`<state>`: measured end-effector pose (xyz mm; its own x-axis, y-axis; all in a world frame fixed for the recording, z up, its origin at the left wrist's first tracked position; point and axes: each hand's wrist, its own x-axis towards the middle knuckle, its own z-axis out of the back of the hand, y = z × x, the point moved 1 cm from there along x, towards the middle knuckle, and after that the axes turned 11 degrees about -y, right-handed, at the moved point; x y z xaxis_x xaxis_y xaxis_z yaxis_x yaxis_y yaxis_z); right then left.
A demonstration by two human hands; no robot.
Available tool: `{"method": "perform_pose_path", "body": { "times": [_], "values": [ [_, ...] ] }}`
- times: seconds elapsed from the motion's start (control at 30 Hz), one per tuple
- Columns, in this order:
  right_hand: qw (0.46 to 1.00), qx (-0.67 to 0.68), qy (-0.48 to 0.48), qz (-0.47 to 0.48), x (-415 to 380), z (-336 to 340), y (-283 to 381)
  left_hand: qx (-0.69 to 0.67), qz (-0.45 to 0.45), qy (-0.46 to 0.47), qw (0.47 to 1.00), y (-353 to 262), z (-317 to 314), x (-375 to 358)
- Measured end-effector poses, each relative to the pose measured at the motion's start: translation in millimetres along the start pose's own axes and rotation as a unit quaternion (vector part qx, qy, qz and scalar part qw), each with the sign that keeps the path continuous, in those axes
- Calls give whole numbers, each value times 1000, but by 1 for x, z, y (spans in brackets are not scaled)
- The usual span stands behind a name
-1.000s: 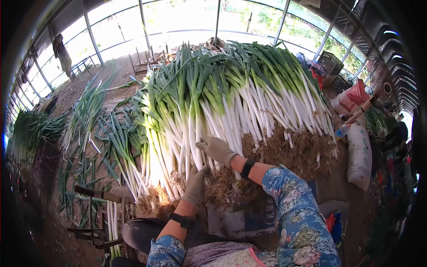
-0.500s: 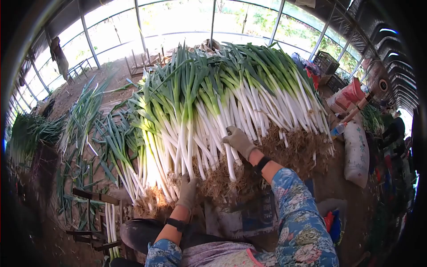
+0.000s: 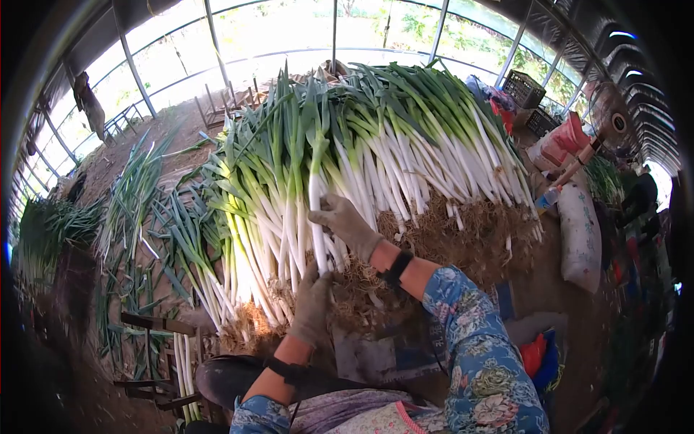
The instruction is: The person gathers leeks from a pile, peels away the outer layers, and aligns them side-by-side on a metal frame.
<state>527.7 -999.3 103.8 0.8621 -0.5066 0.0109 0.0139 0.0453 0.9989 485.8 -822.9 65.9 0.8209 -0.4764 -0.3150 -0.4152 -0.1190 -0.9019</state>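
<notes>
Gloved hands grasping piled leeks

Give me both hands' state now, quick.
Left hand: closed around the root end of a leek.
Right hand: closed on the same leek's white stalk, higher up.

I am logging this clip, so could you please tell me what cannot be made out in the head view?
- Left hand: its fingers are pressed into the leek roots, so any grip is unclear.
- Right hand: glove covers the leek stalk; whether it is clasped is uncertain.
- Pile of leeks: lower layers hidden by upper stalks.
- Crates: too small to read contents.
- Person at far right: dark, warped by lens edge.
</notes>
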Motion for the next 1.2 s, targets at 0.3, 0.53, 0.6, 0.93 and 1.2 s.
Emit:
{"method": "perform_pose_path", "body": {
  "times": [0.3, 0.53, 0.6, 0.93, 1.2],
  "values": [
    [803, -566, -131, 133, 29, 57, -49, -15, 80, -44, 996, 0, 13, 26],
    [807, -575, -110, 77, 7, 68, -89, -23, 86, -42, 995, 24, 12, 37],
    [848, -522, -95, 15, 4, 63, -62, -51, 87, -39, 994, 22, 9, 37],
    [744, -529, -284, 291, 56, 87, -62, 22, 49, -36, 998, 31, 12, 34],
    [691, -653, -301, 79, 88, 156, -46, 34, 71, -39, 996, 45, 20, 35]
  ]
}}
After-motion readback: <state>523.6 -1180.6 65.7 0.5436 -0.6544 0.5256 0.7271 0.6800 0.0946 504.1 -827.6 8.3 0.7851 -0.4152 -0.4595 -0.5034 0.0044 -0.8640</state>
